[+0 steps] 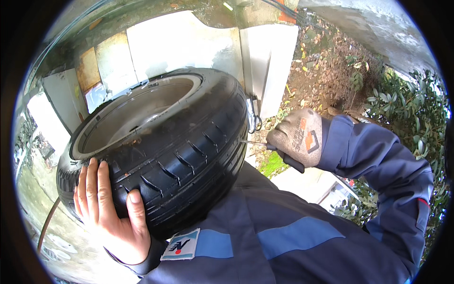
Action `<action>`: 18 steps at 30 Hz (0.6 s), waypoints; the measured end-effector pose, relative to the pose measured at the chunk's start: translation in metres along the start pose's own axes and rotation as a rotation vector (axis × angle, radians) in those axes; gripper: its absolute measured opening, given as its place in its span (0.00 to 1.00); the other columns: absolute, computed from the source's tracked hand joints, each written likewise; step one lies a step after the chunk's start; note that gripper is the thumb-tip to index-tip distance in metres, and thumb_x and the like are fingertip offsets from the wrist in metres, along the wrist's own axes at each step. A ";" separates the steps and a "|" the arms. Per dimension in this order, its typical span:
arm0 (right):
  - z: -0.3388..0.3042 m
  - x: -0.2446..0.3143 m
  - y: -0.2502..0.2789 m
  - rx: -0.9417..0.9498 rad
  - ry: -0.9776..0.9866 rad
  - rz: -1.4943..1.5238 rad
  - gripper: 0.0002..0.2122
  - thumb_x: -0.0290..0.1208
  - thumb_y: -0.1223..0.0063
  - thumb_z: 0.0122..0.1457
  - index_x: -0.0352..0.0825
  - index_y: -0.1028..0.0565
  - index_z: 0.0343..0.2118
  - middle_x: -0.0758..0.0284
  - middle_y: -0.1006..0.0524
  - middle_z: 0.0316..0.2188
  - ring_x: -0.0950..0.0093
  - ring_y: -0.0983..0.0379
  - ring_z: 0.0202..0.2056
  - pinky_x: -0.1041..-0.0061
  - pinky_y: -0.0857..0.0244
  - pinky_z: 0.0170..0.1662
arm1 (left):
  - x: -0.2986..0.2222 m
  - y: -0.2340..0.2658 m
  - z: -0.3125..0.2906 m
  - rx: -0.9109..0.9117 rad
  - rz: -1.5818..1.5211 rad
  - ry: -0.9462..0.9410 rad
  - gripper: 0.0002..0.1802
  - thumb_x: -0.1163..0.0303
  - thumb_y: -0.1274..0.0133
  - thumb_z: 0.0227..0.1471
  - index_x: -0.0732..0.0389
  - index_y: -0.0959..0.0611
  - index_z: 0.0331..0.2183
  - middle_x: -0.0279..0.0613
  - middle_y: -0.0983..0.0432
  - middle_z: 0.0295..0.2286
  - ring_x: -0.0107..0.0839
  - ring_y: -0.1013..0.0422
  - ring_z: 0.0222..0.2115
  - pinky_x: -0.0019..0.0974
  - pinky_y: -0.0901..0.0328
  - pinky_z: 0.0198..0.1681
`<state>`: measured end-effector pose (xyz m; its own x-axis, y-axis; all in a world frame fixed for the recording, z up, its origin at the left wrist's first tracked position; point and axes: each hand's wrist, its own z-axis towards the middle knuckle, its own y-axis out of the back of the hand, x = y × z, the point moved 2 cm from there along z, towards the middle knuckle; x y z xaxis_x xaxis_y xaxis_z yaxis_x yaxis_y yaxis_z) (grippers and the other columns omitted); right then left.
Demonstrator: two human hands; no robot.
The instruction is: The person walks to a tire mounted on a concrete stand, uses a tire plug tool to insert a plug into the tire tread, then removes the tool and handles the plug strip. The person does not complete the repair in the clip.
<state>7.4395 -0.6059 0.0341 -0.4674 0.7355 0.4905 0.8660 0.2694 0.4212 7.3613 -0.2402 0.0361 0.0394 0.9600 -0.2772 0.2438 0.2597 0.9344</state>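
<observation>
Left grip (112, 225) rests, thumb splayed, on the black tire (198, 165).

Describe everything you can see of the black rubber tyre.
The black rubber tyre is mounted on a grey, metal-looking rim. Its glossy tread carries short slanted grooves and long lines running around it. It sits tilted, rim opening facing up, close to the dark blue jacket; contact there is unclear. The bare left hand rests flat on its lower left. The gloved right hand holds a thin rod-like tool at its right side.
</observation>
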 end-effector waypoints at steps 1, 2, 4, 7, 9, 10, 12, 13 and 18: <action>0.001 0.000 -0.002 0.015 -0.026 0.064 0.09 0.30 0.41 0.53 0.35 0.21 0.36 0.61 0.21 0.26 0.58 0.20 0.29 0.60 0.26 0.33 | 0.000 0.000 -0.001 -0.005 -0.008 0.006 0.39 0.43 0.51 0.64 0.71 0.21 0.56 0.58 0.25 0.56 0.58 0.33 0.60 0.59 0.48 0.67; -0.001 0.003 -0.005 0.059 -0.072 0.134 0.09 0.30 0.42 0.53 0.35 0.21 0.36 0.61 0.21 0.26 0.58 0.20 0.29 0.60 0.26 0.33 | 0.001 -0.001 -0.002 -0.004 -0.002 0.005 0.38 0.43 0.51 0.63 0.71 0.21 0.56 0.58 0.25 0.56 0.58 0.33 0.60 0.59 0.48 0.67; -0.003 0.011 -0.014 -0.021 -0.245 0.447 0.08 0.31 0.44 0.56 0.34 0.21 0.36 0.62 0.23 0.23 0.61 0.21 0.27 0.65 0.26 0.32 | 0.001 -0.001 -0.003 0.003 0.003 0.002 0.38 0.43 0.51 0.63 0.71 0.21 0.56 0.58 0.25 0.56 0.58 0.33 0.60 0.59 0.48 0.67; -0.007 0.012 -0.028 -0.101 -0.680 1.105 0.13 0.36 0.41 0.58 0.31 0.20 0.39 0.67 0.24 0.21 0.76 0.24 0.22 0.73 0.29 0.26 | 0.001 -0.004 -0.003 -0.022 0.032 0.009 0.36 0.46 0.50 0.63 0.70 0.21 0.56 0.57 0.25 0.56 0.56 0.32 0.59 0.58 0.48 0.67; -0.008 0.021 -0.037 -0.188 -0.713 1.399 0.14 0.39 0.40 0.59 0.31 0.19 0.39 0.68 0.25 0.20 0.78 0.26 0.20 0.75 0.30 0.23 | 0.002 -0.004 0.003 -0.068 0.014 0.000 0.35 0.47 0.49 0.63 0.69 0.20 0.56 0.57 0.24 0.55 0.57 0.32 0.59 0.57 0.47 0.66; -0.006 0.027 -0.042 -0.216 -0.696 1.457 0.14 0.40 0.40 0.59 0.31 0.19 0.38 0.68 0.25 0.20 0.78 0.26 0.20 0.75 0.30 0.23 | 0.001 -0.004 0.006 -0.086 0.020 -0.001 0.34 0.48 0.49 0.63 0.69 0.20 0.56 0.57 0.24 0.55 0.57 0.32 0.59 0.56 0.47 0.66; -0.002 0.028 -0.046 -0.272 -0.701 1.421 0.12 0.37 0.39 0.61 0.31 0.19 0.34 0.69 0.24 0.19 0.78 0.26 0.20 0.77 0.30 0.24 | 0.002 -0.004 0.013 -0.144 0.004 -0.022 0.28 0.56 0.45 0.62 0.68 0.19 0.54 0.57 0.23 0.53 0.55 0.30 0.57 0.53 0.43 0.65; 0.000 0.027 -0.045 -0.361 -0.609 1.467 0.11 0.37 0.38 0.61 0.31 0.19 0.34 0.69 0.24 0.19 0.78 0.25 0.20 0.77 0.29 0.24 | 0.003 -0.005 0.016 -0.153 -0.019 -0.010 0.26 0.58 0.44 0.62 0.68 0.19 0.54 0.57 0.22 0.52 0.55 0.30 0.56 0.52 0.43 0.64; -0.022 0.029 -0.017 -0.809 -0.168 1.188 0.12 0.31 0.37 0.61 0.33 0.22 0.45 0.57 0.19 0.42 0.71 0.19 0.41 0.72 0.24 0.38 | 0.005 -0.006 0.021 -0.218 -0.059 -0.002 0.24 0.58 0.42 0.61 0.68 0.17 0.50 0.57 0.21 0.49 0.55 0.27 0.52 0.50 0.39 0.61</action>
<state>7.4076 -0.6029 0.0579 0.5182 0.3480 0.7813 0.3576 -0.9179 0.1718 7.3805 -0.2395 0.0242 0.0335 0.9424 -0.3329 0.0302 0.3320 0.9428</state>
